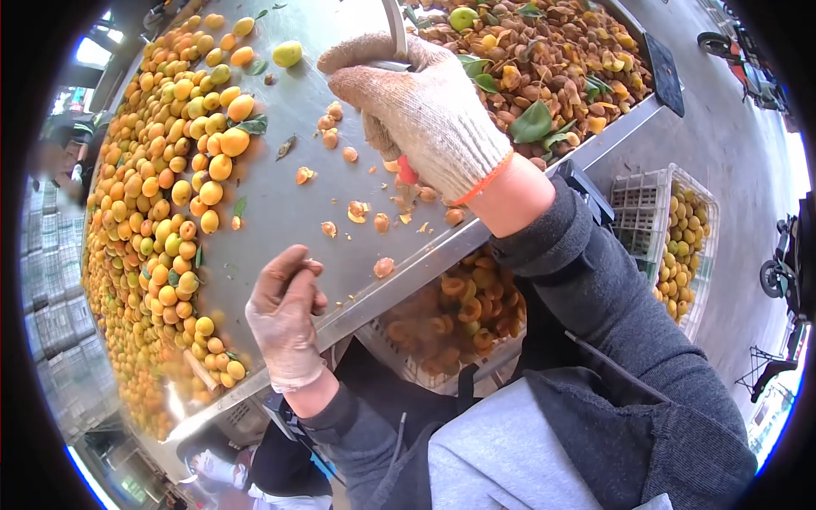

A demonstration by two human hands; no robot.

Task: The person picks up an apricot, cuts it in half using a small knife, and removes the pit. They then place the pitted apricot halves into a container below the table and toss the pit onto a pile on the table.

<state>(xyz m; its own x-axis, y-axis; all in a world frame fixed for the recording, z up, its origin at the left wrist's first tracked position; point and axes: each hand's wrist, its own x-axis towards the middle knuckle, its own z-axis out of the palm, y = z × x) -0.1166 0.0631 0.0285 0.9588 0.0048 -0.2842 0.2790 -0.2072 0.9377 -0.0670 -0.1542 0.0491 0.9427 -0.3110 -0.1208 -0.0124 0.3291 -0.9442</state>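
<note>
My right hand (425, 119), in a white knit glove stained brown, is closed around a tool with a curved metal strip (394, 25) rising above the fist and a red end (406, 172) below it. Lower left, my left hand (287, 319) wears a thin whitish glove. Its fingers are curled together in a pinch over the table edge, and whatever lies at the fingertips is too small to make out. Between the hands, several apricot pits (382, 223) and bits of flesh are scattered on the metal table (280, 195).
Whole apricots (170, 212) heap along the table's left side. Apricot pits with leaves (552, 68) fill the upper right. Below the table edge stands a crate of apricot halves (459, 314). A white crate (637, 208) of apricots is on the floor at right. Another person's sleeve (212, 467) shows lower left.
</note>
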